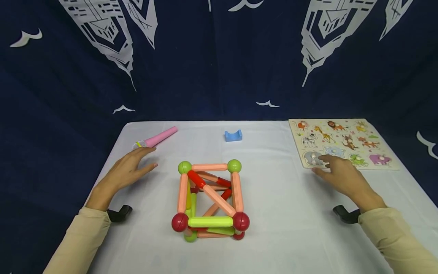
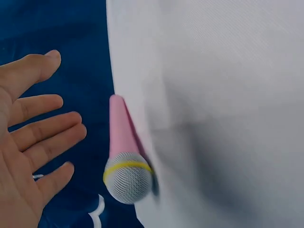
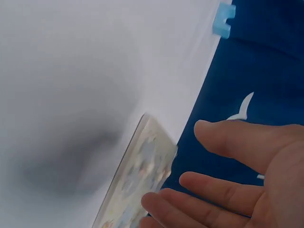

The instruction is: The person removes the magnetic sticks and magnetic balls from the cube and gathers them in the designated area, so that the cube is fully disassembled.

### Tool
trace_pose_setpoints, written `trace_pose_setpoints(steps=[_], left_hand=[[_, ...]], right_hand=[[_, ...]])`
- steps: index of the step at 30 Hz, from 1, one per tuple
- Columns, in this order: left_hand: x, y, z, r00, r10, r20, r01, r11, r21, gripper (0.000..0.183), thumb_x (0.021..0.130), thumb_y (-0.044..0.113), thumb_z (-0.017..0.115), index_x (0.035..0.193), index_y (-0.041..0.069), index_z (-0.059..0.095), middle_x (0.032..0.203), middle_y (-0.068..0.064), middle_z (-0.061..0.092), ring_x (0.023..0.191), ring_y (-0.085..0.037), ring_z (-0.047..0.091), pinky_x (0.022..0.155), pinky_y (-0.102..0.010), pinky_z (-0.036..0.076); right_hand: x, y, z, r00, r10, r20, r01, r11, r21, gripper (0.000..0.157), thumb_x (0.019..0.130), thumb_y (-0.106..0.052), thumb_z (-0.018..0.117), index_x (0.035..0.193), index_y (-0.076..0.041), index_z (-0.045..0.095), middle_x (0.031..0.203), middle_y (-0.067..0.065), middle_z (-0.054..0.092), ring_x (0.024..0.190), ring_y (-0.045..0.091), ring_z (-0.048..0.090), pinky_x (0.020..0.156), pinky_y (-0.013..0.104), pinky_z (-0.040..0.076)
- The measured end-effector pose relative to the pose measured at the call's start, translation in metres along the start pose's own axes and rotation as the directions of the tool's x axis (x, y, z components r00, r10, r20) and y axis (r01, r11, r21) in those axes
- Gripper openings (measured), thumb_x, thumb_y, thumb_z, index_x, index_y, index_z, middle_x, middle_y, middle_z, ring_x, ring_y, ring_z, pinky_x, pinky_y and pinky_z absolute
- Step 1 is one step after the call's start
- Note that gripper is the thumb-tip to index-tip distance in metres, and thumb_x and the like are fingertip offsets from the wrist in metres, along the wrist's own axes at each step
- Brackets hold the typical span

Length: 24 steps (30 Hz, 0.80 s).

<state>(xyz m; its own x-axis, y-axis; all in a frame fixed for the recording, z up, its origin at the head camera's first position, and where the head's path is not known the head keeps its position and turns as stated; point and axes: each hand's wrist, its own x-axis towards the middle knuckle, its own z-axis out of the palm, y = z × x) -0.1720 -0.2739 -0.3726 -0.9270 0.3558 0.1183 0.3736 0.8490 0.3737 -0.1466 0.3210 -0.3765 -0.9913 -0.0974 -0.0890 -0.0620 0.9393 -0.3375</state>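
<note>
My left hand (image 1: 127,170) hovers near a pink toy microphone (image 1: 161,137) at the table's back left, fingers spread and holding nothing. In the left wrist view the microphone's silver mesh head (image 2: 128,183) with a yellow band lies apart from the fingers. My right hand (image 1: 345,180) is over the near edge of a wooden animal puzzle board (image 1: 393,161), its fingertips by the grey elephant piece (image 1: 312,158). Loosely bent fingers there grip nothing visible. Between the hands stands a cube frame (image 1: 210,222) of orange, green and red rods joined by green and red balls.
A small blue notched block (image 1: 233,136) sits near the back edge of the white-covered table (image 1: 280,243). Behind the table hangs a dark blue curtain (image 1: 219,61) with white building and bird prints. A black strap end (image 1: 119,214) juts from each wrist.
</note>
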Motion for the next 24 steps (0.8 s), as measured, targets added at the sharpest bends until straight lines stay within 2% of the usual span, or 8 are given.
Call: trace_pose_setpoints(steps=[4,12,15,19,24], left_hand=[[0.001,0.013,-0.005,1.0,0.029,-0.001,-0.029,0.998,-0.055,0.053,0.098,0.038,0.06,0.139,0.005,0.053,0.141,-0.017,0.051,0.132,-0.037,0.044,0.105,-0.058,0.035],[0.002,0.053,-0.021,0.988,0.141,-0.063,-0.146,0.987,-0.074,0.04,0.098,0.022,0.063,0.134,0.006,0.059,0.133,-0.012,0.06,0.126,-0.031,0.052,0.103,-0.055,0.04],[0.0,0.07,-0.023,0.974,0.21,-0.083,-0.217,0.972,-0.093,0.04,0.095,0.018,0.066,0.133,0.006,0.06,0.131,-0.009,0.062,0.124,-0.027,0.054,0.101,-0.051,0.043],[-0.003,0.09,-0.025,0.948,0.302,-0.102,-0.313,0.942,-0.12,0.04,0.093,0.015,0.068,0.132,0.007,0.061,0.131,-0.006,0.062,0.124,-0.024,0.054,0.102,-0.049,0.044],[-0.008,0.116,-0.03,0.924,0.377,-0.069,-0.383,0.905,-0.183,0.038,0.094,0.015,0.069,0.131,0.008,0.062,0.131,-0.002,0.062,0.13,-0.025,0.049,0.108,-0.048,0.037]], right_hand=[[-0.004,-0.014,0.002,0.999,-0.035,0.012,0.035,0.999,0.027,0.059,0.093,-0.034,0.067,0.129,0.012,0.055,0.116,0.034,0.061,0.104,0.048,0.06,0.082,0.061,0.048],[-0.016,-0.048,0.004,0.992,-0.125,0.003,0.125,0.989,0.075,0.045,0.09,-0.022,0.071,0.121,0.01,0.062,0.113,0.027,0.066,0.099,0.041,0.065,0.08,0.054,0.053],[-0.022,-0.06,0.005,0.989,-0.146,0.008,0.145,0.986,0.086,0.043,0.09,-0.02,0.071,0.121,0.008,0.063,0.113,0.025,0.067,0.098,0.039,0.066,0.08,0.053,0.053],[-0.03,-0.076,0.007,0.984,-0.18,0.011,0.178,0.979,0.102,0.041,0.089,-0.019,0.073,0.12,0.006,0.064,0.114,0.02,0.068,0.097,0.035,0.067,0.08,0.052,0.054],[-0.042,-0.101,0.009,0.969,-0.248,-0.01,0.247,0.959,0.138,0.038,0.087,-0.018,0.076,0.118,0.002,0.067,0.113,0.014,0.069,0.096,0.03,0.068,0.08,0.049,0.055]])
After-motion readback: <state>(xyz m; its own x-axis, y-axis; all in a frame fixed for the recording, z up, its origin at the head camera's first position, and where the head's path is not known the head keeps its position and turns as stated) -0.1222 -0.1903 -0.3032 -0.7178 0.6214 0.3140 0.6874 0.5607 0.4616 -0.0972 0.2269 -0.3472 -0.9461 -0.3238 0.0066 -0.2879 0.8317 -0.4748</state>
